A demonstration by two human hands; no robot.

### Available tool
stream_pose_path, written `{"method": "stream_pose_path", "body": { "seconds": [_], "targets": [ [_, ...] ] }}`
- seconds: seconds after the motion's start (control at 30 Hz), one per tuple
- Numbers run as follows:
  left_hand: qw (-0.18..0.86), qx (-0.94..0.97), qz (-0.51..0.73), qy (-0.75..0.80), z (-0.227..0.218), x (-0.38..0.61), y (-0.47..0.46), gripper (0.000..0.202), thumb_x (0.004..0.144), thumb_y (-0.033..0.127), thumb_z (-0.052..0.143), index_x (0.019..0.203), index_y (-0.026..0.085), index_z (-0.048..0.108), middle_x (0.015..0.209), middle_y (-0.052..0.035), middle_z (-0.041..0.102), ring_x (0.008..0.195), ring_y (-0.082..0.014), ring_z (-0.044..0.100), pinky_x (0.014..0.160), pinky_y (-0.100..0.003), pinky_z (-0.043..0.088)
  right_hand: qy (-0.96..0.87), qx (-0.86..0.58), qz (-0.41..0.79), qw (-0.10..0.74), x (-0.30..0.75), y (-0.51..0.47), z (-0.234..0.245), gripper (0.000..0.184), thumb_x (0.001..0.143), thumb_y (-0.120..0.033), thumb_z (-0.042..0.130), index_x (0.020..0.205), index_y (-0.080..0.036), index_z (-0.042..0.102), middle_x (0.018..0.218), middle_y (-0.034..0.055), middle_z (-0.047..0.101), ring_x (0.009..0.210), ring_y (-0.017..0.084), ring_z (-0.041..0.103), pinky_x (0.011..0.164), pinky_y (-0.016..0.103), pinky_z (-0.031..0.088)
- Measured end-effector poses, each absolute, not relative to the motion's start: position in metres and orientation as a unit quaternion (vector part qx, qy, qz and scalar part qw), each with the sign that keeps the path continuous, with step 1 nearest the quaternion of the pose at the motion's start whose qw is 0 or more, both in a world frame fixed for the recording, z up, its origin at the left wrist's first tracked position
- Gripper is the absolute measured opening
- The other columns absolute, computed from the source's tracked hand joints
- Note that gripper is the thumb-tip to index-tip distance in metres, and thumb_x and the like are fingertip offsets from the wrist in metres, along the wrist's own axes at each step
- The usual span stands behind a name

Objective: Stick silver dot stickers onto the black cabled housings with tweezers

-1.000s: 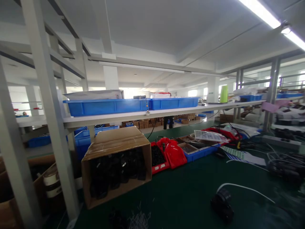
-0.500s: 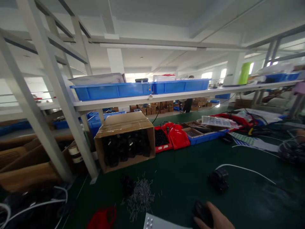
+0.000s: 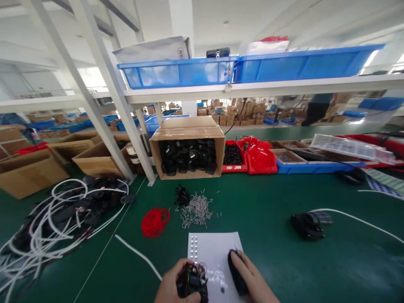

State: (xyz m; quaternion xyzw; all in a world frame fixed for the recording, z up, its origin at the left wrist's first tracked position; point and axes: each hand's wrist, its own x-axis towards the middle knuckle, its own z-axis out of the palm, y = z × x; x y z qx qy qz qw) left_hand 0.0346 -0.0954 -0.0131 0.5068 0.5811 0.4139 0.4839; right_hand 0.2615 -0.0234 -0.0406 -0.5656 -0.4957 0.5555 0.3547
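Both of my hands are low in the view over a white sheet [image 3: 213, 244] with rows of small silvery dots. My left hand [image 3: 172, 284] is closed around an open black housing [image 3: 194, 282] whose coloured wires and inner parts show. A white cable [image 3: 139, 251] runs toward that hand; where it ends is hidden. In my right hand [image 3: 254, 277] is a smooth black plastic shell [image 3: 236, 271], tilted, with my fingers over its outer side. Beyond the sheet lie a pile of small metal pins [image 3: 197, 209], small black parts [image 3: 182, 195] and a red bundle of thin strands [image 3: 155, 221].
An open cardboard box [image 3: 189, 128] of black parts stands at the back, beside red bins [image 3: 261, 162] and a blue tray [image 3: 318, 167]. White cables with black units [image 3: 63, 223] heap at left. A black device [image 3: 306, 226] with a cable lies right. Shelf posts [image 3: 139, 139] rise at left.
The view has tilted down and turned left. My left hand with the open housing has come into view, and more of the white sheet shows. My right hand still holds the black shell.
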Motion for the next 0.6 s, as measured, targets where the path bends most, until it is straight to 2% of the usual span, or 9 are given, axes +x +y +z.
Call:
{"method": "stream_pose_path", "body": {
  "seconds": [0.03,0.07,0.13,0.17,0.23,0.33,0.43,0.53,0.6],
  "targets": [
    [0.473,0.511,0.418,0.583,-0.011,0.037,-0.098,0.043,0.063,0.037,0.064,0.099,0.014,0.057,0.087,-0.0054,0.068,0.082,-0.0233,0.062,0.074,-0.029,0.048,-0.462,-0.575,0.585,0.339,0.256,-0.016,-0.035,0.053,0.069,-0.062,0.065,0.105,-0.023,0.063,0.079,0.0053,0.066,0.058,0.019,0.061,0.042,0.025,0.046],
    [0.459,0.514,0.424,0.588,-0.009,0.039,-0.101,0.043,0.064,0.035,0.063,0.101,0.014,0.056,0.088,-0.0057,0.068,0.082,-0.0235,0.062,0.074,-0.030,0.049,-0.420,-0.577,0.622,0.321,0.252,-0.011,-0.030,0.055,0.072,-0.063,0.063,0.110,-0.023,0.059,0.067,0.0015,0.061,0.043,0.013,0.051,0.033,0.020,0.034],
    [0.405,0.517,0.428,0.621,-0.002,0.044,-0.104,0.046,0.065,0.029,0.064,0.107,0.015,0.053,0.095,-0.0065,0.067,0.087,-0.0241,0.063,0.078,-0.032,0.050,-0.317,-0.543,0.727,0.276,0.246,-0.003,-0.019,0.061,0.070,-0.064,0.065,0.113,-0.022,0.054,0.055,-0.0049,0.050,0.031,0.004,0.029,0.031,0.014,0.012],
    [0.364,0.522,0.422,0.645,0.002,0.047,-0.105,0.049,0.064,0.025,0.065,0.111,0.016,0.051,0.100,-0.0069,0.066,0.092,-0.0248,0.062,0.083,-0.035,0.050,-0.260,-0.504,0.783,0.255,0.245,-0.001,-0.014,0.062,0.069,-0.063,0.067,0.112,-0.021,0.054,0.054,-0.0060,0.048,0.031,0.001,0.022,0.032,0.013,0.007],
    [0.277,0.554,0.396,0.678,0.013,0.054,-0.107,0.059,0.062,0.019,0.070,0.116,0.019,0.048,0.109,-0.0079,0.062,0.100,-0.0268,0.059,0.089,-0.040,0.048,-0.179,-0.400,0.871,0.222,0.247,-0.001,-0.006,0.059,0.067,-0.060,0.070,0.107,-0.019,0.055,0.058,-0.0044,0.051,0.033,-0.001,0.017,0.034,0.012,0.005],
    [0.179,0.630,0.341,0.674,0.026,0.070,-0.104,0.065,0.059,0.022,0.078,0.116,0.018,0.047,0.108,-0.0102,0.059,0.100,-0.0294,0.056,0.088,-0.045,0.049,-0.138,-0.312,0.917,0.205,0.252,-0.006,-0.003,0.053,0.067,-0.051,0.073,0.108,-0.021,0.056,0.068,-0.0012,0.058,0.034,-0.002,0.018,0.033,0.011,0.007],
    [0.142,0.673,0.297,0.662,0.029,0.087,-0.097,0.065,0.062,0.030,0.081,0.114,0.015,0.046,0.101,-0.0103,0.060,0.094,-0.0297,0.057,0.084,-0.048,0.050,-0.152,-0.358,0.892,0.232,0.254,-0.013,-0.008,0.054,0.066,-0.048,0.074,0.111,-0.023,0.056,0.063,-0.0044,0.056,0.033,-0.001,0.016,0.033,0.012,0.007],
    [0.129,0.682,0.266,0.669,0.023,0.101,-0.092,0.070,0.060,0.031,0.083,0.116,0.015,0.044,0.100,-0.0092,0.059,0.093,-0.0297,0.057,0.083,-0.049,0.050,-0.206,-0.417,0.848,0.256,0.253,-0.019,-0.014,0.060,0.067,-0.055,0.072,0.114,-0.024,0.054,0.050,-0.0103,0.042,0.034,0.000,0.012,0.034,0.013,0.006],
    [0.127,0.683,0.251,0.674,0.019,0.106,-0.090,0.075,0.058,0.030,0.084,0.118,0.015,0.042,0.102,-0.0092,0.059,0.094,-0.0297,0.057,0.084,-0.049,0.049,-0.272,-0.430,0.822,0.256,0.252,-0.022,-0.014,0.060,0.070,-0.060,0.068,0.117,-0.025,0.052,0.053,-0.0101,0.041,0.036,0.000,0.011,0.035,0.013,0.006]
  ]
}}
